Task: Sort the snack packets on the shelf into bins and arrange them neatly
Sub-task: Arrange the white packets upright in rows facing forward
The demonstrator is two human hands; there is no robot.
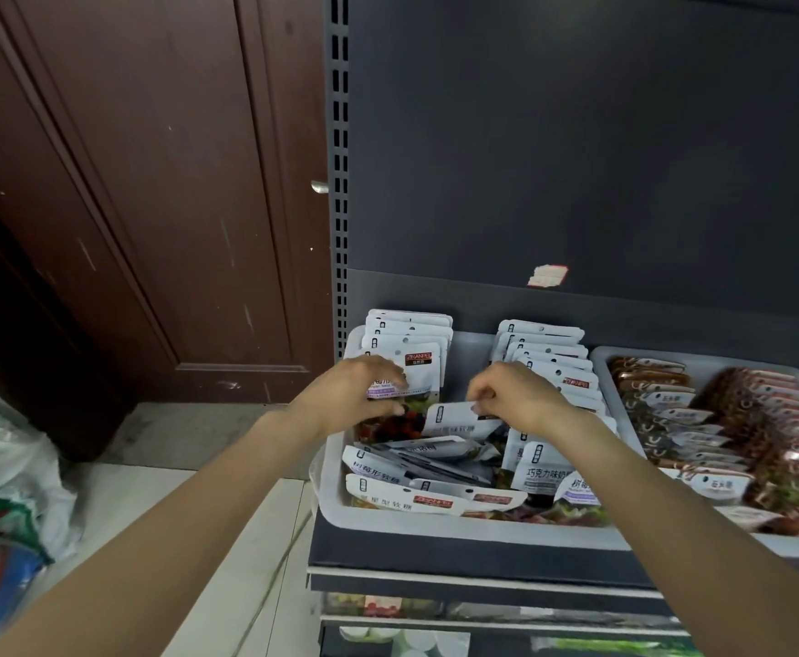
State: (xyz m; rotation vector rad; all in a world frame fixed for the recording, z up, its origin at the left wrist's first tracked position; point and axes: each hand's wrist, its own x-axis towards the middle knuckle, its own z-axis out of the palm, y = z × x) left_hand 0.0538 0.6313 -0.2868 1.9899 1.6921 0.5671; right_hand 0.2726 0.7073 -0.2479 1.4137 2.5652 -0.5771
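A white bin [340,507] on the dark shelf holds white snack packets. One row of upright packets [409,336] stands at its back left, another row [544,346] at the back right. Loose packets [416,459] lie jumbled in the front half. My left hand [348,395] grips the front upright packet [419,372] of the left row. My right hand [511,395] pinches the top edge of a loose white packet [454,419] in the middle of the bin.
A second white bin [601,358] to the right holds rows of brown and red packets [738,419]. A dark shelf back panel [577,158] rises behind. A brown door [151,182] and a bag [4,467] are on the left. Lower shelves [435,609] hold more goods.
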